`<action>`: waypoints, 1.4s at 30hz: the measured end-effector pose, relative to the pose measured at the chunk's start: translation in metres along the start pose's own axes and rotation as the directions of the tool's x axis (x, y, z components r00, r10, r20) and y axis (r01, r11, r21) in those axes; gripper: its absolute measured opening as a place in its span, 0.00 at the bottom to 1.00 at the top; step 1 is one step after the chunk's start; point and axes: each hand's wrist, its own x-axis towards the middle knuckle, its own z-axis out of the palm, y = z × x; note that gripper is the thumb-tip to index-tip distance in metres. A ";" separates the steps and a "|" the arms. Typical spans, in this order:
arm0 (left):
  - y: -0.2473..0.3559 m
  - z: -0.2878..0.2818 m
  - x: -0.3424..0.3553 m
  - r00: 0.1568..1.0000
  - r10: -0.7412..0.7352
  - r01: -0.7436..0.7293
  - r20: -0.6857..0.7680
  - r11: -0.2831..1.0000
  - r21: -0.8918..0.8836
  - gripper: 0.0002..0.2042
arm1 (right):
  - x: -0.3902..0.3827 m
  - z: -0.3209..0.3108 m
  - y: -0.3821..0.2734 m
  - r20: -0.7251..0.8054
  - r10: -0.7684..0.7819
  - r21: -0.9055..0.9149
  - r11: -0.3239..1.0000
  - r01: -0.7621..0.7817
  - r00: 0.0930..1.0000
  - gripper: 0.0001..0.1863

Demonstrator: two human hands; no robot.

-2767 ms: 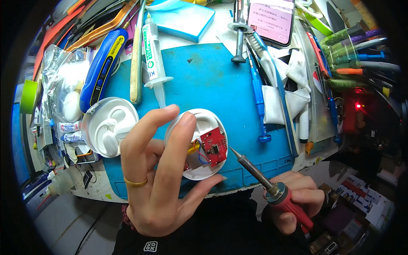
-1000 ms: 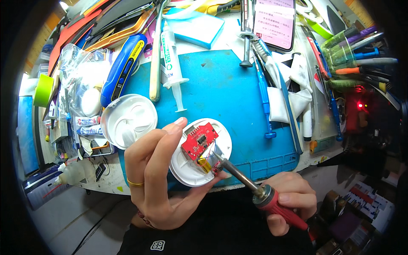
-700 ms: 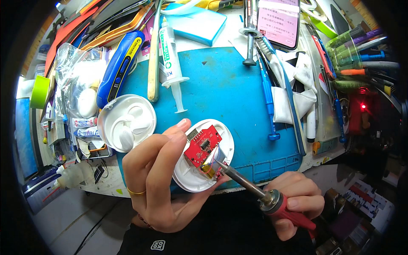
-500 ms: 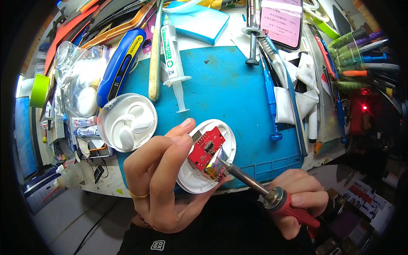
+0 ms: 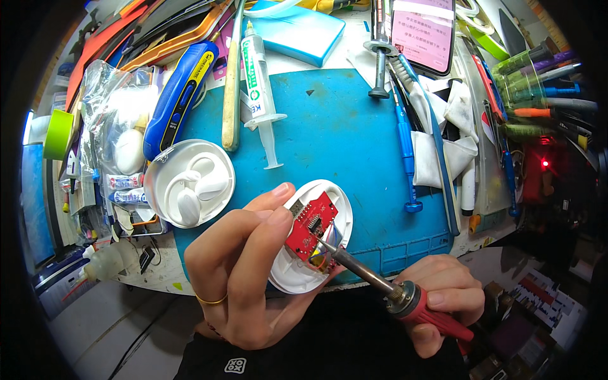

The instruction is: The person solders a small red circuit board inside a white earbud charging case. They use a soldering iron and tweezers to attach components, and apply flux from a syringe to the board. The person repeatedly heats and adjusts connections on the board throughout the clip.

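My left hand (image 5: 247,266) grips a round white plastic case (image 5: 290,275) from the left and below. Inside it lie a red circuit board (image 5: 307,234) with a black chip, thin wires and a small yellow part. My right hand (image 5: 443,294) is closed round the red handle of a soldering iron (image 5: 370,275), whose fine tip is at the board's lower right edge, near the chip; whether it touches cannot be made out. Left of my left hand, a second white round shell (image 5: 161,193) holds white earphone pieces (image 5: 202,183).
On the blue mat (image 5: 329,120) lie a syringe (image 5: 259,95) and a screwdriver (image 5: 403,158). A blue-yellow tool (image 5: 174,101), phone (image 5: 421,35), white cloths (image 5: 443,158) and bagged items (image 5: 111,114) surround it. A cup of pens (image 5: 525,88) stands right.
Since 2.8 seconds ago the board has tilted, my left fingers have curled further round the case, and the iron tip has moved left onto or just over the board, from beside the case.
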 end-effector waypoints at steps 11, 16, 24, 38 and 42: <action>-0.002 0.002 0.004 0.998 0.064 -0.064 0.006 0.997 -0.037 0.45 | 0.000 0.000 0.001 -0.004 -0.022 -0.023 0.999 0.022 1.000 0.19; -0.003 0.000 0.004 0.998 0.067 -0.066 0.020 0.996 -0.054 0.43 | -0.002 -0.002 0.000 -0.002 -0.001 0.025 1.000 0.001 1.000 0.19; -0.004 0.004 0.003 0.996 0.086 -0.086 -0.001 0.994 -0.066 0.42 | -0.001 -0.004 -0.001 0.009 0.006 0.002 1.000 -0.006 1.000 0.19; -0.003 0.005 0.003 0.997 0.079 -0.079 -0.011 0.996 -0.045 0.43 | 0.002 -0.004 0.000 0.036 -0.011 -0.032 0.999 0.012 0.999 0.19; -0.003 0.004 0.004 0.996 0.083 -0.083 -0.017 0.996 -0.029 0.43 | 0.002 -0.002 0.000 0.013 -0.018 -0.030 0.999 0.018 1.000 0.19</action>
